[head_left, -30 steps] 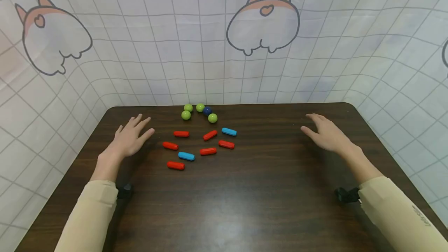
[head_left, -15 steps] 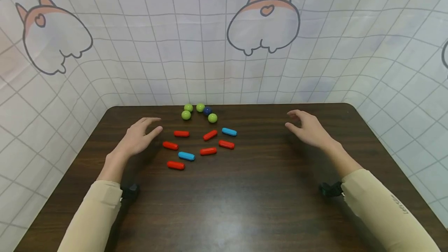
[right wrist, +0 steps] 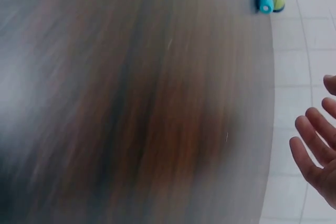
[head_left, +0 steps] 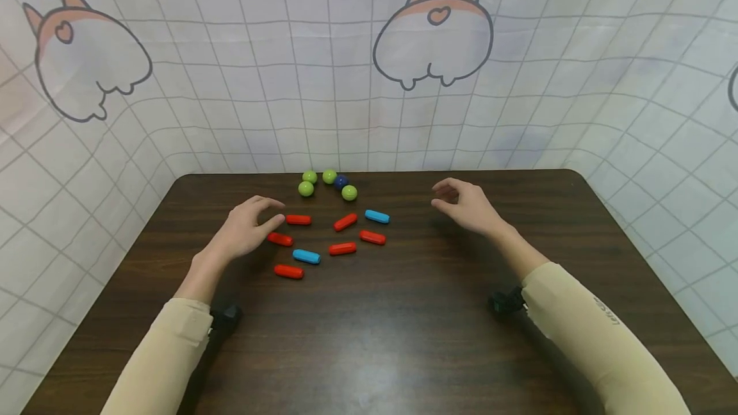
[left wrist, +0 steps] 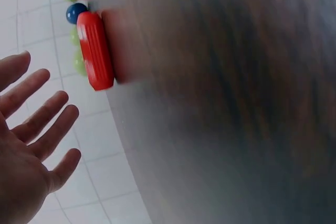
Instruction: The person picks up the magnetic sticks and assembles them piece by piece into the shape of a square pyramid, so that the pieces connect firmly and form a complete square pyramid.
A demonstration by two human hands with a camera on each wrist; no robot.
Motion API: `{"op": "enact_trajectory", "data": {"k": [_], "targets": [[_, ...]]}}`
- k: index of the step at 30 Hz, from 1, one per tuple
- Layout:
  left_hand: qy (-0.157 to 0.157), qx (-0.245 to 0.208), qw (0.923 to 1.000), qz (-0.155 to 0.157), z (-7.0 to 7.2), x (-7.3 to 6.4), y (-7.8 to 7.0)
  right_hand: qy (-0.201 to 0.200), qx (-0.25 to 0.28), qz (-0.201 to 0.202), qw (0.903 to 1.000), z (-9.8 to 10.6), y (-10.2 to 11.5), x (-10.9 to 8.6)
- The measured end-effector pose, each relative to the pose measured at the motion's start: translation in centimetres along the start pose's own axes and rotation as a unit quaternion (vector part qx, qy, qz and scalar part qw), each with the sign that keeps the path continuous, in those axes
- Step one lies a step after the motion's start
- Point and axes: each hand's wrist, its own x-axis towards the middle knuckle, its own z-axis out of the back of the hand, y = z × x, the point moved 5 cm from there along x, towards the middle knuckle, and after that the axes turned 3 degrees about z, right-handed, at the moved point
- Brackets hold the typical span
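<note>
Green balls (head_left: 305, 189) and a blue ball (head_left: 341, 182) lie near the far edge of the table (head_left: 403, 325), red sticks (head_left: 343, 248) and blue sticks (head_left: 306, 257) farther from it; left hand (head_left: 245, 228) on their left-edge side, right hand (head_left: 466, 207) on their right-edge side.

Dark table (head_left: 403, 312); cylinders (head_left: 343, 248); balls (head_left: 349, 193) atop

Left hand (head_left: 245, 229): bare, with slim fingers and rounded tips.
Right hand (head_left: 467, 207): bare, likewise slim-fingered.
Left sleeve (head_left: 155, 364): pale beige, long, plain, behind the fingers, ending past the wrist in a slightly creased cuff.
Right sleeve (head_left: 594, 332): same beige, smooth, with dark lettering (head_left: 606, 311) farther from the fingers than its cuff, too small to read surely.
Left wrist device (head_left: 227, 319): black, blocky, behind the thumb, beside the cuff.
Right wrist device (head_left: 506, 301): black, compact, also behind the thumb.
</note>
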Motion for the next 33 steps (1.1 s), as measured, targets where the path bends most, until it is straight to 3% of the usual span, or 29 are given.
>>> {"op": "enact_trajectory", "data": {"k": [9, 19, 25, 33], "targets": [[0.018, -0.003, 0.9998, -0.006, -0.9, 0.1, -1.4, 0.015, 0.018, -0.004, 0.9997, -3.1, 1.3, 2.7], [0.027, 0.004, 0.9987, -0.044, -1.5, -0.1, -3.1, 0.038, 0.018, 0.010, 0.9991, -6.2, 3.3, 5.9], [0.063, 0.009, 0.9957, -0.068, -2.7, -0.2, -4.5, 0.052, 0.024, -0.001, 0.9984, -8.0, 4.0, 7.6], [0.096, 0.013, 0.9926, -0.073, -4.0, -0.5, -6.7, 0.057, 0.014, 0.002, 0.9983, -9.9, 5.5, 9.5]]}}
